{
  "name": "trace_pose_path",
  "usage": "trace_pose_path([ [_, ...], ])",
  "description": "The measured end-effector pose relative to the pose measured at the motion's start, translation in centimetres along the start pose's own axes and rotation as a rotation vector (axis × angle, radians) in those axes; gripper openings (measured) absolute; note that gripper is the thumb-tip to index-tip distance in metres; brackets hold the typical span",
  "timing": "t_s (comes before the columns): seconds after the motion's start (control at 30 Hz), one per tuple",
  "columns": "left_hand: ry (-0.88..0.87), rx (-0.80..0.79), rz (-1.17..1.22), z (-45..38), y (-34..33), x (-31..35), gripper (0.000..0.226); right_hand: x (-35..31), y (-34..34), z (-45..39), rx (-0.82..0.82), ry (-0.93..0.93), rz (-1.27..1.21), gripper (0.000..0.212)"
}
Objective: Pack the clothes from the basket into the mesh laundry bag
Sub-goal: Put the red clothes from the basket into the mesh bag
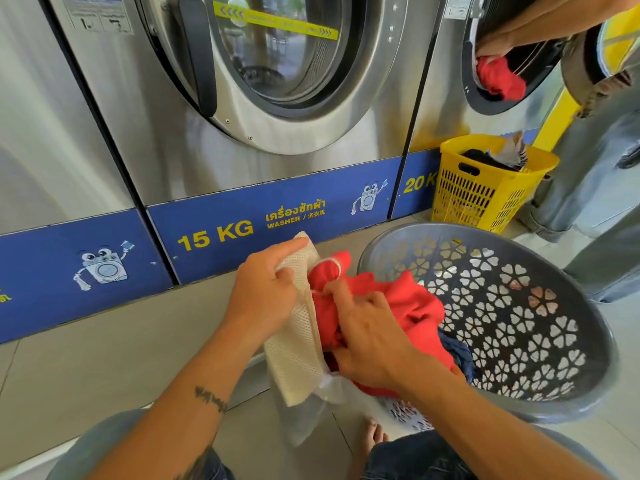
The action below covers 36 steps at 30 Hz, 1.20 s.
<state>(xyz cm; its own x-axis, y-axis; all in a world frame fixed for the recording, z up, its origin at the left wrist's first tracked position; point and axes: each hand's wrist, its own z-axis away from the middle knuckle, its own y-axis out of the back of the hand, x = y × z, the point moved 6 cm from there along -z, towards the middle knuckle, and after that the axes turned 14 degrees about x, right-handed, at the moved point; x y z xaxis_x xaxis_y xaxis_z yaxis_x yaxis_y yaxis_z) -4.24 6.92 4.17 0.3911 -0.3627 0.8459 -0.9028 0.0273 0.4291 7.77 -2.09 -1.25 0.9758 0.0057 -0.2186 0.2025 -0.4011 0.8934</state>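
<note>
A white mesh laundry bag (298, 344) hangs in front of me, and my left hand (266, 289) is shut on its upper edge, holding the mouth up. My right hand (370, 337) presses on a red garment (412, 306) that bulges out of the bag's mouth and spills over the rim of the grey basket (512, 320). The grey basket is tilted toward me on the floor. A dark blue garment (457, 355) lies inside it, partly under the red one. How much of the red garment sits inside the bag is hidden.
Steel washing machines (263, 98) stand along the wall just ahead. A yellow basket (485, 188) with dark clothes stands at the right. Another person's hand (495, 43) holds red cloth at the open door of the right machine. My knees and a bare foot (375, 438) are below.
</note>
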Motion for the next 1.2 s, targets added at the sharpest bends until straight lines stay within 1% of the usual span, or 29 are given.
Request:
trace_pose_path([
  [0.1, -0.005, -0.021, -0.019, 0.2, -0.1, -0.2, 0.057, -0.3, -3.1, 1.0, -0.213, 0.210, 0.221, 0.047],
  [0.13, -0.010, -0.032, -0.032, 0.4, -0.2, -0.2, 0.056, -0.5, -3.4, 1.1, -0.258, 0.235, 0.231, 0.041],
  [0.17, -0.011, -0.037, -0.044, 0.5, -0.3, -0.3, 0.056, -0.8, -3.2, 1.1, -0.276, 0.227, 0.168, 0.038],
  [0.2, -0.008, -0.031, -0.052, 0.4, -0.4, -0.5, 0.056, -1.0, -2.4, 0.7, -0.252, 0.192, 0.049, 0.040],
  [0.27, 0.009, -0.006, -0.060, -0.1, -0.2, -1.0, 0.057, 0.2, 0.0, -0.4, -0.085, 0.065, -0.154, 0.063],
  [0.3, 0.021, 0.003, -0.064, -0.3, -0.1, -1.3, 0.057, 1.6, 1.4, -0.8, 0.024, -0.023, -0.164, 0.074],
  [0.33, 0.028, 0.004, -0.072, -0.4, -0.1, -1.4, 0.057, 3.8, 2.2, -0.7, 0.081, -0.147, -0.134, 0.083],
  [0.37, 0.028, 0.000, -0.077, -0.5, -0.2, -1.4, 0.057, 5.9, 2.6, -0.3, 0.044, -0.309, -0.117, 0.092],
  [0.4, 0.020, -0.007, -0.078, -0.4, -0.3, -1.3, 0.057, 7.9, 2.5, 0.4, -0.061, -0.465, -0.165, 0.097],
  [0.43, 0.011, -0.013, -0.076, -0.3, -0.5, -1.2, 0.057, 9.2, 1.8, 1.3, -0.180, -0.591, -0.282, 0.097],
  [0.47, 0.003, -0.017, -0.076, -0.2, -0.6, -1.1, 0.057, 9.7, 1.3, 2.0, -0.267, -0.674, -0.415, 0.089],
  [0.5, 0.001, -0.016, -0.076, -0.1, -0.6, -1.1, 0.057, 9.6, 1.1, 2.3, -0.290, -0.702, -0.493, 0.075],
  [0.53, 0.004, -0.015, -0.077, -0.2, -0.7, -1.1, 0.057, 9.5, 1.3, 2.2, -0.256, -0.678, -0.465, 0.062],
  [0.57, 0.013, -0.014, -0.074, -0.2, -0.8, -1.2, 0.057, 9.1, 1.7, 1.9, -0.187, -0.612, -0.373, 0.054],
  [0.63, 0.034, -0.021, -0.063, 0.0, -0.8, -1.3, 0.058, 7.3, 2.9, 0.8, -0.034, -0.470, -0.205, 0.045],
  [0.67, 0.036, -0.024, -0.051, 0.1, -0.9, -1.1, 0.058, 6.1, 3.5, 0.4, 0.053, -0.429, -0.199, 0.045],
  [0.7, 0.028, -0.026, -0.032, 0.3, -0.8, -0.9, 0.058, 4.7, 4.1, 0.1, 0.138, -0.413, -0.254, 0.047],
  [0.73, 0.012, -0.028, -0.011, 0.4, -0.8, -0.6, 0.057, 3.7, 4.1, 0.0, 0.204, -0.457, -0.352, 0.052],
  [0.77, -0.006, -0.029, 0.013, 0.6, -0.6, -0.3, 0.057, 2.9, 3.6, 0.0, 0.234, -0.533, -0.487, 0.058],
  [0.8, -0.018, -0.029, 0.041, 0.6, -0.4, -0.1, 0.056, 2.0, 2.7, 0.1, 0.221, -0.593, -0.639, 0.062],
  [0.83, -0.027, -0.025, 0.071, 0.6, -0.2, 0.0, 0.055, 1.0, 1.5, 0.0, 0.176, -0.607, -0.780, 0.064],
  [0.87, -0.032, -0.020, 0.095, 0.5, 0.2, -0.1, 0.055, -0.1, 0.1, -0.1, 0.096, -0.581, -0.863, 0.063],
  [0.9, -0.033, -0.018, 0.107, 0.4, 0.5, -0.2, 0.055, -0.9, -1.3, -0.1, -0.006, -0.529, -0.865, 0.062],
  [0.93, -0.033, -0.025, 0.109, 0.4, 0.6, -0.4, 0.055, -1.4, -2.8, 0.1, -0.114, -0.463, -0.813, 0.061],
  [1.03, -0.047, -0.084, 0.085, 1.2, 0.4, -0.7, 0.054, -1.6, -5.5, 0.3, -0.370, -0.286, -0.557, 0.054],
  [1.07, -0.055, -0.097, 0.068, 1.5, 0.2, -0.9, 0.054, -1.4, -5.8, 0.2, -0.373, -0.217, -0.465, 0.051],
  [1.13, -0.047, -0.069, 0.031, 1.2, 0.4, -1.5, 0.054, -1.7, -5.1, -0.4, -0.253, -0.085, -0.356, 0.058],
  [1.2, -0.001, 0.000, 0.005, 0.3, 1.2, -2.4, 0.054, -1.8, -3.8, -0.7, -0.151, -0.047, -0.257, 0.065],
])
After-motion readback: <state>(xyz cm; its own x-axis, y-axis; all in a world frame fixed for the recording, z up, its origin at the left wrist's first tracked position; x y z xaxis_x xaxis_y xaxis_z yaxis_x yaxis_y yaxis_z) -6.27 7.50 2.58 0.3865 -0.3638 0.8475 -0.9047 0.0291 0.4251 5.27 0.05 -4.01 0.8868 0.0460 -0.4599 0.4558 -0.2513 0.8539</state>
